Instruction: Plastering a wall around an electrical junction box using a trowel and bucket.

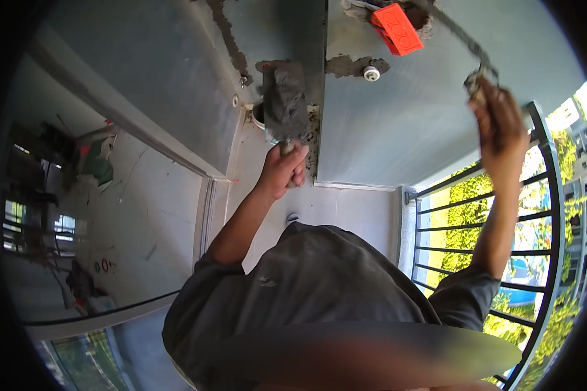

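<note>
Balcony, looking down past your grey shirt [319, 280]: both arms up at the grey wall [385, 130]. Your left hand [284, 171] has its grip wrapped tight round the handle of a plastering trowel [286, 104], blade tilted up and heaped w/ dark wet mortar, held just in front of the wall corner where a rough mortar seam runs down. Your right hand [499, 127] is raised higher & further out, beside the railing [541, 195]; its grip is pressed together on the lower end of a thin dark strip [459, 36], prob. conduit or cable, that runs up-left along the wall toward an orange junction box [396, 27] set in a chased recess. A small white round fitting [371, 73] sits in a fresh mortar patch just below the box.

Risks, as judged from here: the load on the trowel is thick & the blade isn't level, so a wrist tip could dump mortar onto the tile floor [345, 208] or your shirt. The strip is pinched at one end only; let the pull slacken and it may spring off the wall before any mortar holds it. You're also stretched toward the railing w/ both hands busy, so balance looks thin. Far left, past the door frame [205, 189], an unfinished room w/ scattered debris.
</note>
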Available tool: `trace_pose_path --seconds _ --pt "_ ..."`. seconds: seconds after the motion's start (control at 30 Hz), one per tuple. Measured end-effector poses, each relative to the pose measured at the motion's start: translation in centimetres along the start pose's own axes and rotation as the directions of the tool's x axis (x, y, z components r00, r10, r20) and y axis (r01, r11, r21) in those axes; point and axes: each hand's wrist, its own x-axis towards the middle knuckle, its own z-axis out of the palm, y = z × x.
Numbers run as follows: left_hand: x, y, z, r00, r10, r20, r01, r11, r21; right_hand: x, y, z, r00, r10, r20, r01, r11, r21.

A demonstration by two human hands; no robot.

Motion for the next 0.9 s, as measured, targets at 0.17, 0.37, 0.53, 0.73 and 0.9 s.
trace_pose_path --seconds 0.17,0.37,0.53,0.73,0.9 --pt "2.3 1.1 3.6 0.993 0.120 -0.013 -0.117 0.985 0.130 -9.5 -4.0 6.1 0.994 0.103 -0.031 -0.097 0.982 0.163" --pt "5.3 -0.4 4.4 0.870 0.477 -0.123 -0.454 0.873 0.176 -14.9 -9.5 10.3 0.982 0.181 -0.059 -0.174 0.979 0.109" --pt "7.0 -1.0 6.0 0.381 0.918 0.109 -0.782 0.257 0.568 -14.9 -10.7 11.5 0.974 0.223 -0.046 -0.212 0.962 0.172" --pt "4.9 -1.6 5.5 0.806 0.592 -0.001 -0.533 0.727 0.433 -14.4 -9.7 11.7 0.963 0.242 -0.116 -0.223 0.963 0.152" --pt "5.3 -1.2 3.5 0.599 0.761 0.249 -0.670 0.306 0.677 -14.2 -8.4 10.7 0.962 0.240 -0.129 -0.225 0.967 0.119"
